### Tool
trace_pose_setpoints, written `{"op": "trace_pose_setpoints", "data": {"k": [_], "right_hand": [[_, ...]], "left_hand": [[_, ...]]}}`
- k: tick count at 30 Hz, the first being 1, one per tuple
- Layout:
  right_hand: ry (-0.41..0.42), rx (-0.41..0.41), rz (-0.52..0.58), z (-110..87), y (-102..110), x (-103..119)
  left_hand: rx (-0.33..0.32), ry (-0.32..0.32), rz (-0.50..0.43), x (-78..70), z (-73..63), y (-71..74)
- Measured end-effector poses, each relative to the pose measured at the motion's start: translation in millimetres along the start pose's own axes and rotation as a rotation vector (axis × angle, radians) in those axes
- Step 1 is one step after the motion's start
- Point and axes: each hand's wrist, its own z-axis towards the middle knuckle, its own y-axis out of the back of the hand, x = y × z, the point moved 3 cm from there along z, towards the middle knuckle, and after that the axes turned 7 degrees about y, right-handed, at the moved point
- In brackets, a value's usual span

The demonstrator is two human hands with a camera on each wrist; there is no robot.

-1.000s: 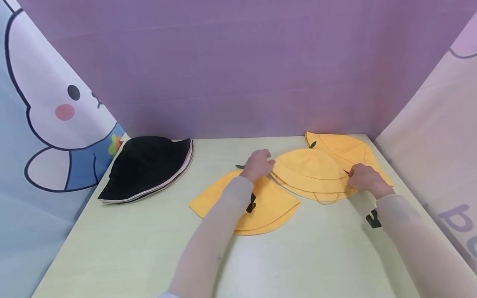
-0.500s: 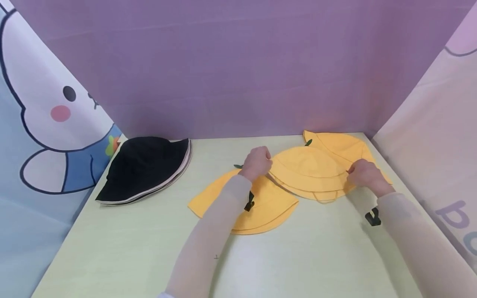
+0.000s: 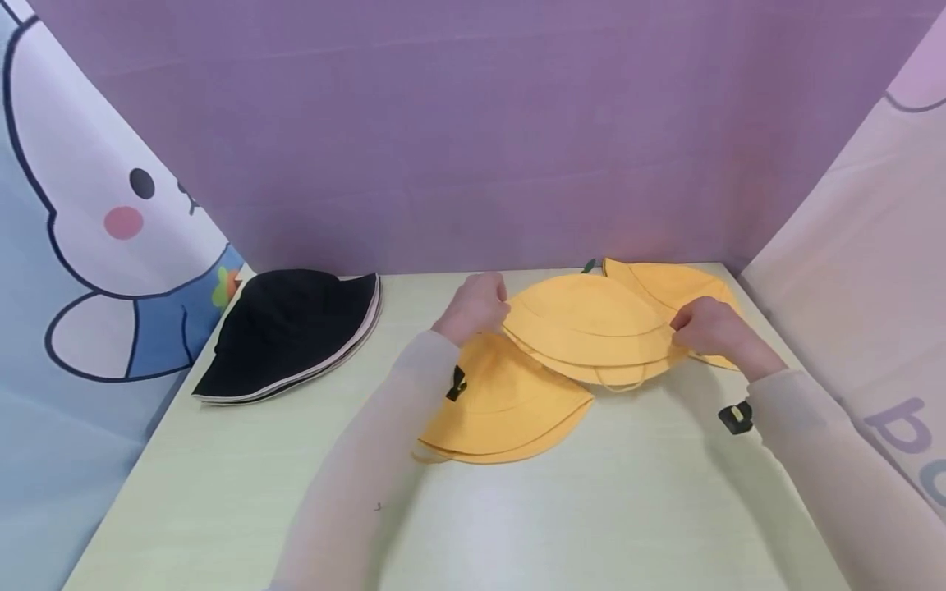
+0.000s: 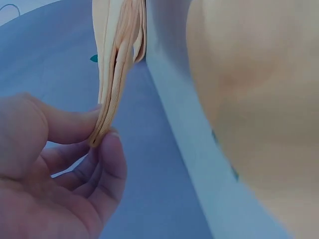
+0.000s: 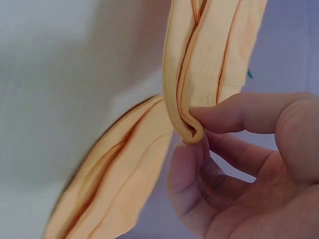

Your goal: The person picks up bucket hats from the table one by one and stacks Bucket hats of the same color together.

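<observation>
A folded yellow bucket hat (image 3: pixel 591 316) with a small green leaf on top is held by its two brim corners. At its left corner my left hand (image 3: pixel 476 308) pinches the folded brim between thumb and fingers, as the left wrist view shows. My right hand (image 3: pixel 709 328) pinches the opposite corner; in the right wrist view the thumb (image 5: pixel 239 114) presses the doubled brim. Below and left lies a second yellow hat (image 3: pixel 510 402), partly covered by my left arm. Behind the held hat, a third yellow hat (image 3: pixel 668 287) lies at the back right, partly hidden.
A black bucket hat (image 3: pixel 291 332) with a pale brim edge lies folded at the back left of the pale table (image 3: pixel 517 525). A purple backdrop (image 3: pixel 473 139) rises behind the table, with printed cloth on both sides.
Both hands have lifted the middle yellow hat and drawn it slightly left, off the table. My left fingers, loose at first, now pinch its corner. The other hats stay put.
</observation>
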Motion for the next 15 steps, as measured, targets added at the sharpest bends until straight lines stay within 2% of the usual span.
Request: {"op": "trace_pose_setpoints", "data": {"k": [4, 9, 15], "right_hand": [[0.036, 0.020, 0.038, -1.4, -0.2, 27.8], [0.093, 0.004, 0.044, -2.7, -2.6, 58.8], [0.149, -0.006, 0.042, -0.4, -8.0, 84.7]], "left_hand": [[-0.003, 0.002, 0.015, 19.4, -9.1, 19.9], [-0.035, -0.023, 0.009, 43.1, -22.7, 45.1], [-0.060, -0.039, -0.009, 69.6, -42.2, 65.1]]}}
